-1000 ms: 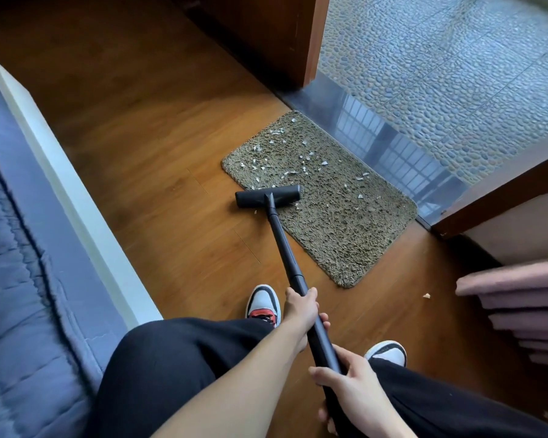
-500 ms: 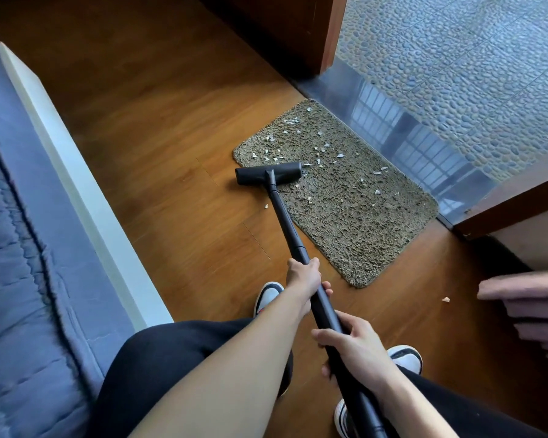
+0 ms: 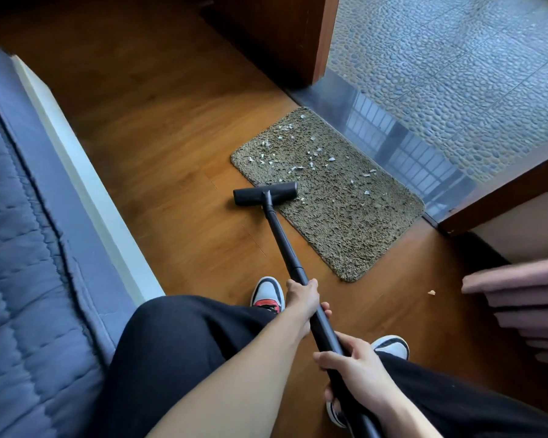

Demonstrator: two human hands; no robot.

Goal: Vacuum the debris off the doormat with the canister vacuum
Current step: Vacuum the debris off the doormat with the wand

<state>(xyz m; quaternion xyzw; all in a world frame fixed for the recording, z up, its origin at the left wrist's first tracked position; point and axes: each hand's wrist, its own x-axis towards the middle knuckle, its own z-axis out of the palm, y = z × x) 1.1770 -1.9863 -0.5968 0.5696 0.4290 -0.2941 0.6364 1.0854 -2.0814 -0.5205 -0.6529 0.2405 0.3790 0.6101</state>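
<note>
nozzle point(image 3: 265, 193) back, perhaps half off doormat point(image 3: 345, 216)

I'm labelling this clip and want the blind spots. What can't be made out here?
Head view:
- Canister body: out of frame; wand runs off the bottom edge.
- Floor head underside: faces down, suction unseen.
- Debris material: flecks too small.
- Right shoe: partly behind the right hand.

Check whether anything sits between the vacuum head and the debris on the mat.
Nothing visible does. The head rests across the near left edge of the mat, and only bare pile separates it from the debris farther up.
</note>
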